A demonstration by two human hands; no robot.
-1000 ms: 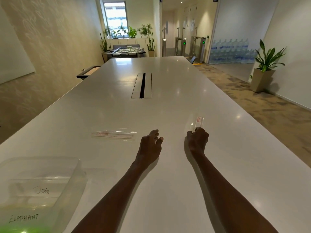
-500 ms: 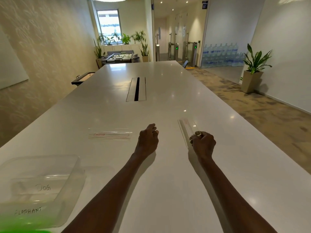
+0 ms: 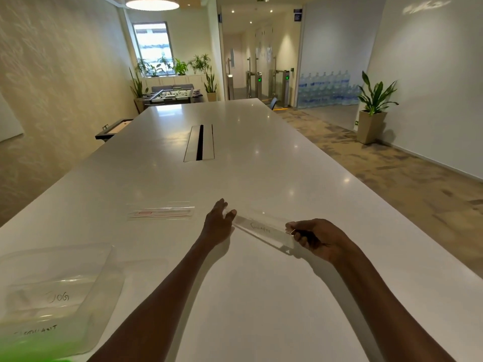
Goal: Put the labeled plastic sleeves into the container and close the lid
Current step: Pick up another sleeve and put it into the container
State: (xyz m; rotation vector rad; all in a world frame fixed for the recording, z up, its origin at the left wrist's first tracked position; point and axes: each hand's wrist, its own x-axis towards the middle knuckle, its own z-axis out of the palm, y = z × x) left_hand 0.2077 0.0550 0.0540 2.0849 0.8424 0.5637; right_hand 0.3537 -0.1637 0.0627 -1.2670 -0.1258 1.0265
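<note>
A clear plastic sleeve with a handwritten label [image 3: 261,229] stretches between my two hands just above the white table [image 3: 261,296]. My right hand [image 3: 317,240] pinches its right end. My left hand [image 3: 219,222] touches its left end with the fingers spread. A second clear sleeve with a red strip [image 3: 160,212] lies flat on the table to the left of my left hand. The clear plastic container [image 3: 104,280] stands open at the near left corner, with labelled sleeves inside it. I see no lid.
A cable slot [image 3: 200,142] runs along the table's middle farther away. A green blur [image 3: 23,352] covers the bottom left corner. A potted plant [image 3: 372,113] stands on the floor at the right.
My right hand has swung the sleeve from pointing away to lying crosswise. My left hand has opened and reached its left end. The camera has tilted up a little.
</note>
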